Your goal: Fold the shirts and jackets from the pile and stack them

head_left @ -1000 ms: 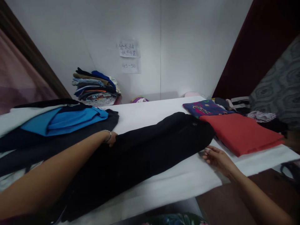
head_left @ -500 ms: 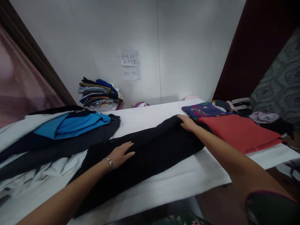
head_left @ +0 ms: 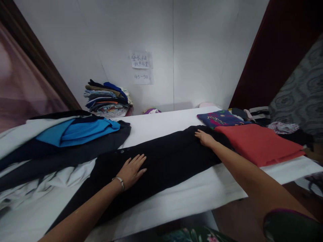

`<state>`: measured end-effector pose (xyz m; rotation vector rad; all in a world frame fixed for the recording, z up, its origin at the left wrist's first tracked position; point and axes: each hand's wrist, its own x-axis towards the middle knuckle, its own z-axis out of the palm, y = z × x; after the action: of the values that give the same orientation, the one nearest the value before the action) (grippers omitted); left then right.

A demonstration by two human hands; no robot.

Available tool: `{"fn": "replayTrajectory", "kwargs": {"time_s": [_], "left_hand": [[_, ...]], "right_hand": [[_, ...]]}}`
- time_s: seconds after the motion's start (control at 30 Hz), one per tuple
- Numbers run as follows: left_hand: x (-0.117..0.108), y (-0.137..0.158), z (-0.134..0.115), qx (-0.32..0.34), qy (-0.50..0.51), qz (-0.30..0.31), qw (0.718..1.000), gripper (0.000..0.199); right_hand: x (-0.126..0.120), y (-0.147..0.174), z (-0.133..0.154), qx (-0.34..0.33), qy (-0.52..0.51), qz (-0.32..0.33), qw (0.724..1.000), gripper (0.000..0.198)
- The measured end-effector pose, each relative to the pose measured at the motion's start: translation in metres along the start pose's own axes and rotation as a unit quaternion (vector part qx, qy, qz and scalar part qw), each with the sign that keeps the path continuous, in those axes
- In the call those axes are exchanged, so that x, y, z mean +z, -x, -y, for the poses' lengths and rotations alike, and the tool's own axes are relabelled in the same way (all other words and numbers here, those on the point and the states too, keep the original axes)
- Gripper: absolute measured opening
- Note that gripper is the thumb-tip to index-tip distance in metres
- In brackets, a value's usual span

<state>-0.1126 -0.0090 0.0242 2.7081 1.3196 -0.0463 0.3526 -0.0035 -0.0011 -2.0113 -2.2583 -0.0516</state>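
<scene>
A long black garment (head_left: 171,161) lies stretched across the white table, with a few dark buttons showing at its upper left edge. My left hand (head_left: 131,172), with a bracelet at the wrist, rests flat on its left half, fingers spread. Near the garment's far right end, my right hand (head_left: 205,138) lies on the cloth with its fingers stretched out. My left forearm covers part of the garment's near left portion. A folded red cloth (head_left: 259,143) touches or nearly touches the right end; which of these I cannot tell.
Heaped clothes, including a bright blue piece (head_left: 88,132), lie at the left. A stack of folded clothes (head_left: 107,101) stands by the wall. Behind the red cloth is a patterned navy garment (head_left: 222,117). The white table (head_left: 161,126) has its front edge near me.
My right hand has let go of the garment's upper edge and flattened onto the cloth, slightly nearer me. The garment's top surface looks smoother. My left hand's fingers have spread.
</scene>
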Motion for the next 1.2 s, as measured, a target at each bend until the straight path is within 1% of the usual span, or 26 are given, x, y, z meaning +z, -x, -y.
{"fn": "replayTrajectory", "kwargs": {"time_s": [0.07, 0.13, 0.2, 0.23, 0.27, 0.33, 0.4, 0.47, 0.53, 0.6, 0.67, 0.77, 0.83, 0.9, 0.97, 1.03, 1.2], "left_hand": [[-0.008, -0.004, 0.004, 0.005, 0.019, 0.006, 1.0, 0.06], [-0.019, -0.012, 0.01, 0.004, 0.033, -0.024, 0.999, 0.061], [-0.027, -0.022, 0.016, -0.019, 0.016, -0.079, 0.997, 0.061], [-0.027, -0.027, 0.018, -0.04, -0.002, -0.095, 0.995, 0.061], [-0.025, -0.031, 0.019, -0.065, -0.022, -0.095, 0.993, 0.062], [-0.014, -0.037, 0.019, -0.105, -0.046, -0.055, 0.992, 0.065], [-0.001, -0.039, 0.017, -0.121, -0.05, -0.011, 0.991, 0.066], [0.009, -0.038, 0.015, -0.122, -0.051, 0.002, 0.991, 0.067], [0.012, -0.037, 0.013, -0.123, -0.056, 0.003, 0.991, 0.068], [0.011, -0.036, 0.012, -0.123, -0.061, 0.005, 0.991, 0.068], [0.009, -0.035, 0.012, -0.123, -0.062, 0.008, 0.99, 0.068], [0.01, -0.033, 0.012, -0.124, -0.058, 0.01, 0.991, 0.068], [0.011, -0.032, 0.011, -0.124, -0.054, 0.011, 0.991, 0.069], [0.012, -0.031, 0.011, -0.127, -0.052, 0.014, 0.99, 0.069], [0.013, -0.031, 0.011, -0.13, -0.051, 0.019, 0.99, 0.069], [0.012, -0.032, 0.01, -0.131, -0.05, 0.019, 0.99, 0.07], [0.011, -0.032, 0.009, -0.13, -0.043, 0.01, 0.991, 0.07]], "right_hand": [[-0.004, -0.005, 0.002, -0.001, 0.012, 0.021, 1.0, 0.051], [-0.011, -0.013, 0.004, 0.009, 0.023, 0.04, 0.999, 0.047], [-0.019, -0.022, 0.007, 0.033, 0.037, 0.055, 0.997, 0.038], [-0.023, -0.027, 0.009, 0.049, 0.046, 0.061, 0.996, 0.033], [-0.026, -0.031, 0.012, 0.066, 0.054, 0.067, 0.994, 0.028], [-0.034, -0.042, 0.019, 0.1, 0.066, 0.072, 0.99, 0.026], [-0.041, -0.054, 0.027, 0.131, 0.073, 0.067, 0.986, 0.035], [-0.047, -0.066, 0.035, 0.16, 0.077, 0.052, 0.983, 0.05], [-0.049, -0.078, 0.039, 0.18, 0.08, 0.029, 0.98, 0.06], [-0.045, -0.084, 0.04, 0.183, 0.068, 0.015, 0.981, 0.065], [-0.033, -0.084, 0.036, 0.182, 0.042, 0.03, 0.982, 0.066], [-0.006, -0.074, 0.026, 0.2, 0.011, 0.07, 0.977, 0.069], [0.01, -0.067, 0.02, 0.216, 0.004, 0.07, 0.974, 0.072], [0.019, -0.063, 0.017, 0.223, -0.001, 0.061, 0.973, 0.074], [0.022, -0.062, 0.017, 0.224, -0.004, 0.054, 0.973, 0.074], [0.02, -0.063, 0.018, 0.225, -0.014, 0.05, 0.973, 0.073], [0.003, -0.067, 0.02, 0.221, -0.084, 0.077, 0.969, 0.068]]}}
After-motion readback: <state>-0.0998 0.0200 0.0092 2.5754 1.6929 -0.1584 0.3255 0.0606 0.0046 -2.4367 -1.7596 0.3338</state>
